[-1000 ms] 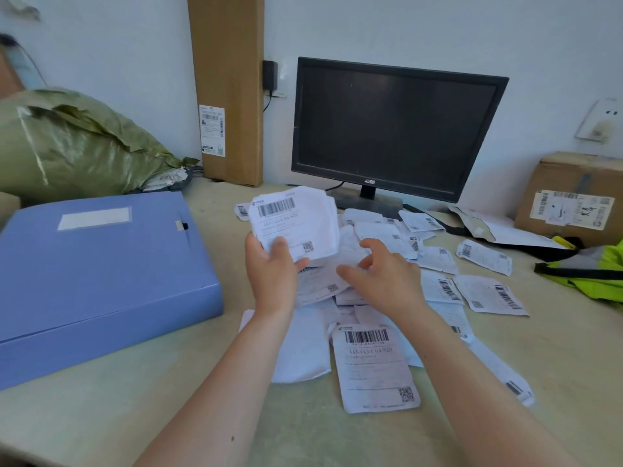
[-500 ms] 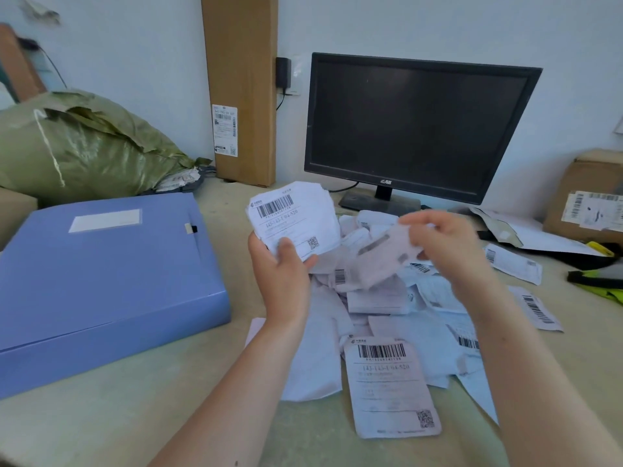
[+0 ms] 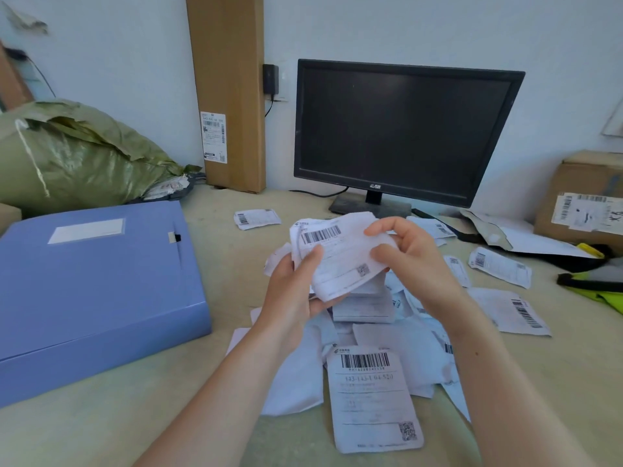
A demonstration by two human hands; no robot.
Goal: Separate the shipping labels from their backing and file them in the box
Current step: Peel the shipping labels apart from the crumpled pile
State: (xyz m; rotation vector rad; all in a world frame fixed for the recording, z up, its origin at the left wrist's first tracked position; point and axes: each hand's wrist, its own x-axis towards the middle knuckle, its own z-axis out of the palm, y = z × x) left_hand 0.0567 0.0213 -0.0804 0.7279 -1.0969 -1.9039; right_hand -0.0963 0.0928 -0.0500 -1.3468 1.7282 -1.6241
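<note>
Both hands hold a small stack of white shipping labels [image 3: 340, 256] above the table, barcode side up. My left hand [image 3: 296, 284] grips the stack's lower left with the thumb on top. My right hand [image 3: 408, 254] pinches its right edge. Below lies a loose pile of labels and backing sheets [image 3: 384, 335], with one flat label [image 3: 372, 397] nearest me. The blue file box [image 3: 91, 288] lies shut on the table to the left.
A dark monitor [image 3: 404, 129] stands at the back. A tall cardboard box [image 3: 229, 92] leans on the wall, a green sack [image 3: 74, 153] at far left, a cardboard parcel [image 3: 586, 200] and yellow-green cloth [image 3: 600, 288] at right. Single labels [image 3: 499, 266] lie scattered right.
My right hand picked a label off the pile, lifted it and brought it onto the stack in my left hand. Both hands now hold the stack together.
</note>
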